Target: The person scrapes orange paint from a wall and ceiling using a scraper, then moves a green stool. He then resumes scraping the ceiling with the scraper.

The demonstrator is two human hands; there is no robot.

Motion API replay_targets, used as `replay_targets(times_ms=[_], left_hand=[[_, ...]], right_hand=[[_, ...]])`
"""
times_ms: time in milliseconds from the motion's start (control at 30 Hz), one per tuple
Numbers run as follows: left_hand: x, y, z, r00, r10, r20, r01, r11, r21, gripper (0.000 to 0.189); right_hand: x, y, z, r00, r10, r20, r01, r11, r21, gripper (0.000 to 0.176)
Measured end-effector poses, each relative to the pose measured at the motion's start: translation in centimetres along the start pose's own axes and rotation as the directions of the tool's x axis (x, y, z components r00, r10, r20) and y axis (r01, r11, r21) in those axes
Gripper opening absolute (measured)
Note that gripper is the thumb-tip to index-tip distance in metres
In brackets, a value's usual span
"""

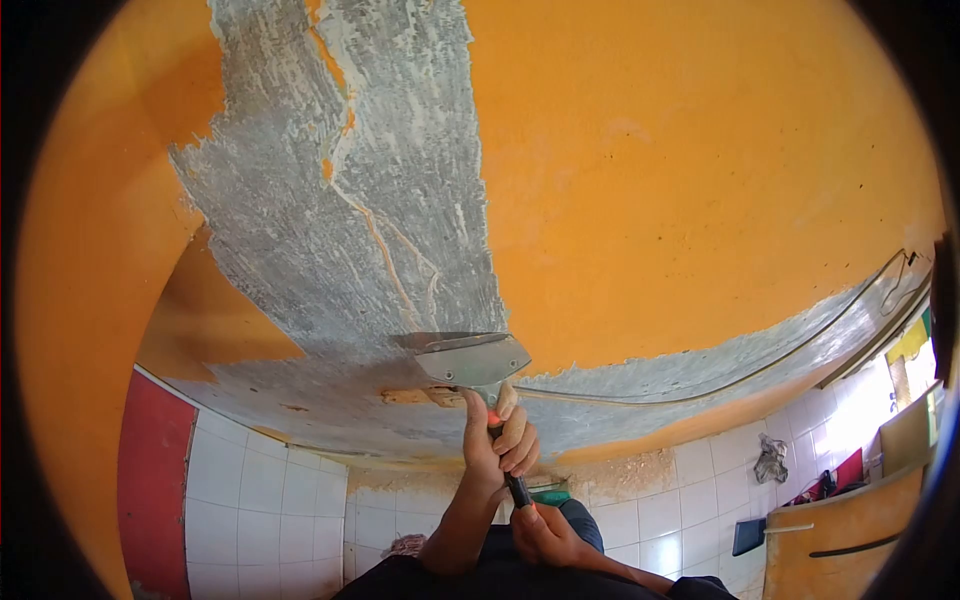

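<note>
So the scraper [470, 360] was sitting blade-flat on the wall, right at the near edge of the big bare grey patch [350, 220]. By my reckoning a fair chunk was done. That grey strip ran from the far top down the middle, then swept off right in a band just above the white tiles [260, 500]. Loads left though: the orange paint [700, 180] covered the whole right side and a wide stretch on the left, plus a wedge near the blade's left.

The left hand [495, 445] was wrapped tight round the handle just below the blade, fingers [520, 440] curled shut on it and the thumb side up against the metal. The right hand [545, 535] was closed over the near butt end of the handle. The blade stuck out past the left hand's knuckles, on the far side.
</note>
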State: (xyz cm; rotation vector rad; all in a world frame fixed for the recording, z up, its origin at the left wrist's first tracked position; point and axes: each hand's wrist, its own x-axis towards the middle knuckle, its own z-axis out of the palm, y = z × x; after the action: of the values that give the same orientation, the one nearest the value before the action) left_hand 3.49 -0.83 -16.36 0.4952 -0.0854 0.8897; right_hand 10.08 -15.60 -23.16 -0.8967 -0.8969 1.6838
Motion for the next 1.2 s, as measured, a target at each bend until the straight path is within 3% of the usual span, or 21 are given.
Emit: replay_targets(times_ms=[300, 333, 400, 433, 533, 600, 733, 833, 900, 1033, 1100, 1200], left_hand=[[0.0, -0.3, -0.6, 1.0, -0.004, -0.023, 0.004, 1.0, -0.003, 0.047], [0.4, -0.2, -1.0, 0.999, 0.014, 0.037, -0.014, 1.0, -0.021, 0.047], [0.8, 0.0, -1.0, 0.995, 0.036, 0.091, -0.031, 0.998, -0.047, 0.046], [1.1, 0.3, -0.7, 0.992, 0.045, 0.121, -0.042, 0.999, -0.025, 0.046], [0.9, 0.1, -0.6, 0.993, 0.041, 0.11, -0.04, 0.999, -0.008, 0.046], [0.3, -0.3, -0.3, 0.998, 0.025, 0.066, -0.023, 1.0, -0.021, 0.046], [0.1, -0.6, 1.1, 0.999, 0.03, -0.02, -0.031, 0.999, -0.04, 0.047], [0.4, -0.4, 1.2, 0.999, 0.046, 0.023, -0.046, 0.998, -0.035, 0.047], [0.3, -0.3, 1.0, 0.997, 0.048, 0.067, -0.044, 0.998, -0.051, 0.047], [1.1, 0.0, 0.2, 0.994, 0.034, 0.105, -0.029, 0.998, -0.049, 0.046], [0.8, -0.2, -0.4, 0.993, 0.025, 0.114, -0.019, 0.999, -0.05, 0.046], [0.3, -0.6, -0.9, 0.997, 0.014, 0.081, -0.011, 0.999, -0.035, 0.046]], right_hand=[[-0.1, 0.1, -0.1, 1.0, 0.012, -0.022, -0.013, 1.0, -0.01, 0.04], [0.4, -0.1, -0.5, 1.0, 0.009, -0.021, -0.009, 1.0, -0.008, 0.04], [1.3, -0.6, -1.4, 0.997, -0.07, -0.014, 0.065, 0.967, -0.248, 0.039], [1.2, -0.7, -1.4, 0.998, -0.067, -0.011, 0.062, 0.965, -0.253, 0.039], [1.1, -0.7, -1.1, 1.0, -0.03, -0.01, 0.027, 0.973, -0.229, 0.045], [0.1, -0.2, -1.4, 0.995, 0.024, 0.093, -0.026, 1.0, 0.016, 0.04], [-0.7, -2.1, -1.0, 0.982, 0.115, 0.151, -0.123, 0.991, 0.042, 0.039], [-0.6, -2.4, -1.3, 0.983, 0.051, 0.179, -0.061, 0.997, 0.053, 0.038], [-0.2, -2.3, -1.4, 0.991, 0.044, 0.127, -0.037, 0.998, -0.05, 0.039], [0.6, -1.9, -1.3, 0.997, 0.051, 0.061, -0.05, 0.998, -0.027, 0.041], [0.5, -0.5, -1.8, 0.989, 0.009, 0.145, -0.016, 0.999, 0.046, 0.042], [0.4, -0.5, -1.6, 0.997, 0.026, 0.079, -0.026, 1.0, -0.009, 0.042]])
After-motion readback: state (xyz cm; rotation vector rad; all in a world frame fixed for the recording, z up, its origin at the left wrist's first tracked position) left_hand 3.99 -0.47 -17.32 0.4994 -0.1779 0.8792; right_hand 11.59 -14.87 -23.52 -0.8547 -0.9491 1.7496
